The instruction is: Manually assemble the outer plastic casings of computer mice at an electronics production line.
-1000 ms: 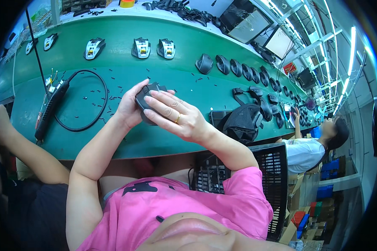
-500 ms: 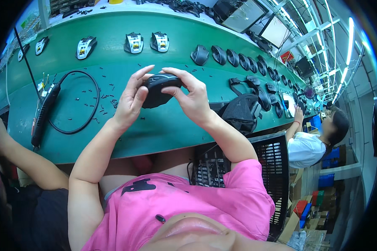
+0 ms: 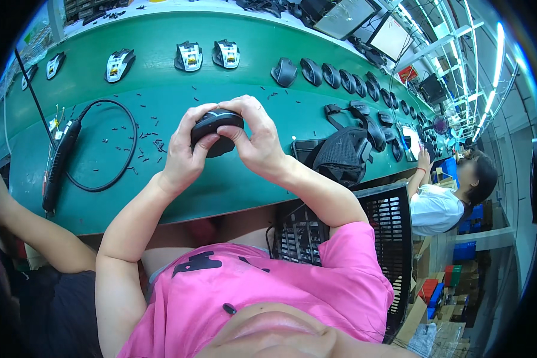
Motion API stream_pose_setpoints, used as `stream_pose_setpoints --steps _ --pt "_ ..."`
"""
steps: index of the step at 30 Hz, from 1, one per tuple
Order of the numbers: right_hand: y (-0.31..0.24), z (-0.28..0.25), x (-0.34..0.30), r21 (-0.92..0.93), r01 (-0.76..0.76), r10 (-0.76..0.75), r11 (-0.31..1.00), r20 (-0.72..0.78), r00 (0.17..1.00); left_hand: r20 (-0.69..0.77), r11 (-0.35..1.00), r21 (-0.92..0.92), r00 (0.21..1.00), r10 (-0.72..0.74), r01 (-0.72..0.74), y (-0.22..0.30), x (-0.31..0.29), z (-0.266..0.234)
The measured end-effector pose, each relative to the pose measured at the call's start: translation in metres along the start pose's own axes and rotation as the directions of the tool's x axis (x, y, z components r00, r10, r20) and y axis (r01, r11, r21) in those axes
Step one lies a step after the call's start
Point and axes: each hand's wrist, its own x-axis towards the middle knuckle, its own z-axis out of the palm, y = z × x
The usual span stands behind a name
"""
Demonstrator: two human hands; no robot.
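Observation:
A black computer mouse (image 3: 216,123) is held between both my hands above the green bench, tilted so that a dark side faces me. My left hand (image 3: 187,143) grips its left side, thumb on the near face and fingers curled behind. With thumb in front and fingers over the top, my right hand (image 3: 255,134) closes on the other side. Small black screws (image 3: 159,145) lie scattered on the bench to the left of the mouse. An electric screwdriver (image 3: 61,161) with a looped black cable stands at the left.
Opened mouse bodies (image 3: 188,56) stand in a row along the back. Black mice (image 3: 284,72) line up toward the far right. A black bag (image 3: 343,156) lies right of my forearm, above a black crate (image 3: 388,250). One person (image 3: 435,206) sits at right; another's arm (image 3: 42,232) is at left.
Both hands have shifted slightly left with the mouse and turned it a little. My right fingers now wrap further over its top.

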Motion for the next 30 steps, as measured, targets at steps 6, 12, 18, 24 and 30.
stream_pose_setpoints --steps 6,12,18,24,30 --pt "0.008 -0.004 0.003 0.017 -0.202 0.201 0.979 0.040 0.979 0.052 0.975 -0.073 0.977 -0.209 0.212 0.002 0.002 0.003" --pt "0.059 -0.026 0.030 -0.352 -0.045 -0.021 0.935 -0.182 0.983 -0.032 0.975 0.223 0.999 -0.017 0.023 -0.023 0.000 0.003" --pt "0.182 -0.033 0.047 -0.638 -0.025 0.001 0.769 -0.038 0.999 -0.018 0.957 0.289 1.000 0.022 -0.016 -0.023 0.002 0.002" --pt "0.173 -0.052 -0.002 -0.712 0.014 0.161 0.702 0.178 0.971 0.084 0.961 0.275 0.996 -0.036 0.012 -0.024 0.003 0.010" --pt "0.060 -0.155 -0.062 -0.752 -0.010 -0.065 0.659 -0.071 0.995 0.144 0.965 0.212 0.971 -0.189 0.156 -0.036 -0.008 0.002"
